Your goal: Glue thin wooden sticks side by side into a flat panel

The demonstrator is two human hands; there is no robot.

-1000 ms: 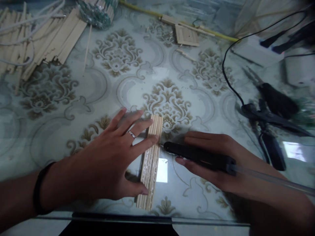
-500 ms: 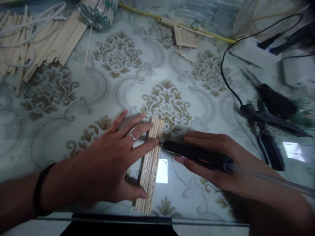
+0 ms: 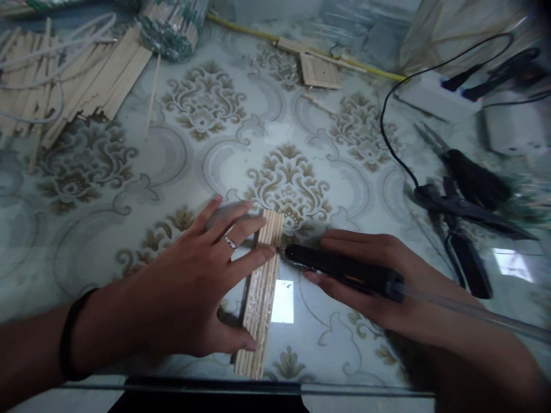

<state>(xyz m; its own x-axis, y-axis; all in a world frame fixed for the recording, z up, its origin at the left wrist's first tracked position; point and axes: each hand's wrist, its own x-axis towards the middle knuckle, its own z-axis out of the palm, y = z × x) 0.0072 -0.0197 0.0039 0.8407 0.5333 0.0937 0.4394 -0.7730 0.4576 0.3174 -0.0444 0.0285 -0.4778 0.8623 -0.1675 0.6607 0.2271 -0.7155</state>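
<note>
A narrow panel of wooden sticks point(image 3: 262, 292) lies lengthwise before me, shiny glue streaks along its lower half. My left hand point(image 3: 185, 292), with a ring and a black wristband, rests over its left side. Its fingers are spread; the thumb and index fingertip press on the sticks. My right hand point(image 3: 379, 287) is closed around a black hot glue gun point(image 3: 344, 269). A clear glue stick point(image 3: 456, 307) sticks out of the gun's back end. The metal nozzle points left at the panel's right edge, close to my left index fingertip; whether it touches is unclear.
Loose wooden sticks point(image 3: 112, 80) and a white cable point(image 3: 60, 49) lie far left, beside a plastic-wrapped bundle point(image 3: 172, 28). A small stick panel point(image 3: 321, 71) sits at the back. Black-handled pliers point(image 3: 469, 241), a pointed tool point(image 3: 473, 178) and a power strip point(image 3: 439, 94) are on the right.
The whole view has shifted slightly. Both hands, the glue gun and the stick panel keep nearly the same places relative to each other.
</note>
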